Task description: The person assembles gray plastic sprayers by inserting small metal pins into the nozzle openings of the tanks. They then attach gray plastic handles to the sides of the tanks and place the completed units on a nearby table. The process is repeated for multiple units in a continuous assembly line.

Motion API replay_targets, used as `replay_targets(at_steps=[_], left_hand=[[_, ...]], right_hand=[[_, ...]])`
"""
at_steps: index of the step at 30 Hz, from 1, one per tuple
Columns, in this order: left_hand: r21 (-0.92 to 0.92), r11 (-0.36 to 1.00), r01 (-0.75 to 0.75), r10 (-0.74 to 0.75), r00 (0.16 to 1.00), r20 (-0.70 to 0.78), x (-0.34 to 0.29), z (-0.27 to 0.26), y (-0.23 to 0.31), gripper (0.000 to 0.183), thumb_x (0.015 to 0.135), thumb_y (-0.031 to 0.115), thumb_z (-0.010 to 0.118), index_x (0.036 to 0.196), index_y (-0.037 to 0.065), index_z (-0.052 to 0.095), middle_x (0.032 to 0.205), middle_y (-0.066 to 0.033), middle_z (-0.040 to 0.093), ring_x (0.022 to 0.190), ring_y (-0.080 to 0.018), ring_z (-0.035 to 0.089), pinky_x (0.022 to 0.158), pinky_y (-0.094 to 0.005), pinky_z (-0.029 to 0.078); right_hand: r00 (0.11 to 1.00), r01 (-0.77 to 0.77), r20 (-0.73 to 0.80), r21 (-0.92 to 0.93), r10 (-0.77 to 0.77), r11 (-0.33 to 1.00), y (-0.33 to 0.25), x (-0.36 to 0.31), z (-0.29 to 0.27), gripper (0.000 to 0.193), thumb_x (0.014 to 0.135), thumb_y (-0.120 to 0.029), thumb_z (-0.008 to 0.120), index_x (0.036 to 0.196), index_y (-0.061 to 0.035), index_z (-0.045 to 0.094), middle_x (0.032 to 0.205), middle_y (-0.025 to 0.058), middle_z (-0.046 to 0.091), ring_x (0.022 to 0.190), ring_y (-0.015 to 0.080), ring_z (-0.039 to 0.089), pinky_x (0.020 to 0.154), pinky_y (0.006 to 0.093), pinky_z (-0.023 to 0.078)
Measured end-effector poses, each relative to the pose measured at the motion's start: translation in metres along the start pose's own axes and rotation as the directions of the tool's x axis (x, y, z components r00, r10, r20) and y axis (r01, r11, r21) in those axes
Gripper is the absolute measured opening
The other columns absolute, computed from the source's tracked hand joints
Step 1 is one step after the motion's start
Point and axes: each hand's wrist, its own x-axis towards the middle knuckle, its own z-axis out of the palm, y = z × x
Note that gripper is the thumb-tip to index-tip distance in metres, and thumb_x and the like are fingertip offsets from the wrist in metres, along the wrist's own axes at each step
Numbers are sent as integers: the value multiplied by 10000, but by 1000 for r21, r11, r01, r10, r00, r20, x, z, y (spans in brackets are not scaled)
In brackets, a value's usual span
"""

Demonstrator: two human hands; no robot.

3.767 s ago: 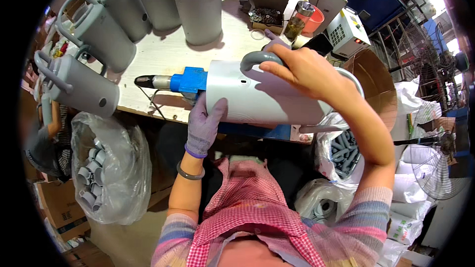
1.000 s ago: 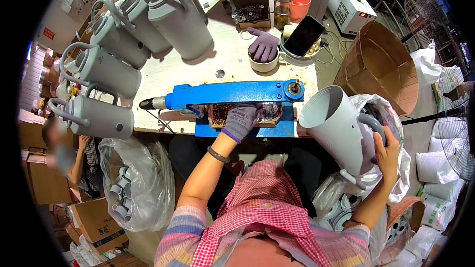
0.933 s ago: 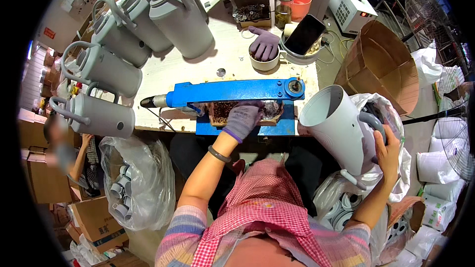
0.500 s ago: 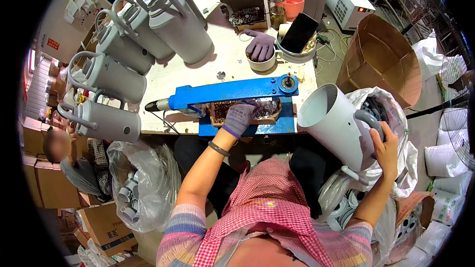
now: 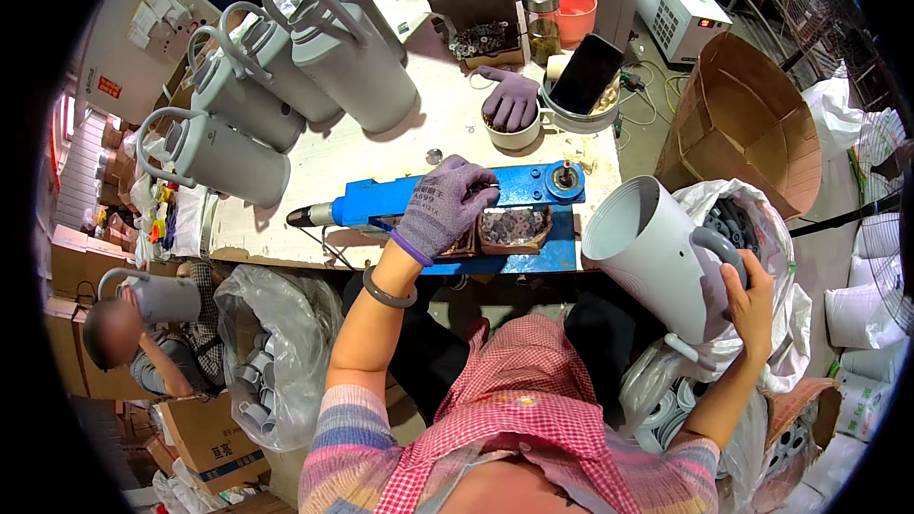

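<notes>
My right hand point(image 5: 750, 300) is closed around the dark grey handle point(image 5: 716, 252) of a light grey jug body point(image 5: 647, 247). The jug is tilted, its open ribbed mouth facing up and left, beside the table's right edge. My left hand point(image 5: 444, 207), in a grey-purple knit glove, is over the blue arm point(image 5: 381, 200) of a bench fixture. Its thumb and fingertips are pinched together; what is between them is too small to make out. Below the arm, a parts box point(image 5: 514, 227) holds small metal pieces, and another beside it is partly hidden by my left hand.
Several finished-looking grey jugs point(image 5: 367, 86) stand at the table's left. A cup point(image 5: 514, 133) with a spare glove, a phone point(image 5: 586, 74) and a glass jar point(image 5: 543, 24) sit farther back. Bags of grey parts point(image 5: 271, 362) flank me; a cardboard barrel point(image 5: 747, 124) stands right.
My left hand has risen out of the parts boxes to above the blue arm. At the left, another person now holds the nearest jug, which was on the table. My right hand keeps its grip.
</notes>
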Motion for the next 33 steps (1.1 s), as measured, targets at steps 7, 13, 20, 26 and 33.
replay_targets(at_steps=[7, 13, 20, 26, 33], left_hand=[[-97, 990, 103, -105, 994, -12, -15, -29, -12, 385, 791, 222, 799, 1115, 42, 697, 932, -88, 616, 739, -158, 592, 673, -292, 496], [-25, 992, -124, 117, 973, -198, -38, -21, -21, 411, 739, 185, 823, 1124, 89, 714, 939, -105, 624, 836, -236, 619, 724, -335, 513], [384, 905, -182, 320, 886, -336, -60, 7, -38, 434, 710, 185, 830, 1120, 155, 693, 994, -77, 605, 849, -267, 575, 756, -376, 488], [383, 908, -171, 306, 894, -327, -52, -1, -30, 368, 738, 213, 812, 1082, 158, 692, 967, -50, 622, 842, -256, 579, 762, -382, 481], [464, 863, -198, 384, 855, -349, -57, 4, -36, 329, 739, 141, 812, 1055, 144, 719, 964, -38, 641, 823, -249, 588, 731, -362, 481]], right_hand=[[1000, 28, 1, -23, -28, 999, 13, 8, -5, 212, 937, -202, 641, 1004, -1, 626, 668, -18, 472, 610, 65, 408, 546, 252, 339], [999, -52, 16, 12, 52, 999, 1, 10, -6, 210, 953, -211, 625, 999, -6, 623, 640, -46, 444, 569, 50, 387, 508, 241, 303], [999, -18, 32, -36, 19, 999, -3, 10, 0, 210, 948, -220, 633, 996, -16, 624, 617, -31, 434, 560, 59, 391, 505, 250, 312], [999, 41, 3, -81, -40, 996, -4, 8, 1, 248, 949, -245, 629, 998, -2, 615, 631, -10, 437, 593, 83, 389, 529, 272, 334], [999, 34, 27, -70, -33, 997, 5, 3, -1, 237, 944, -232, 634, 982, -1, 604, 633, 1, 450, 593, 97, 393, 531, 283, 348]])
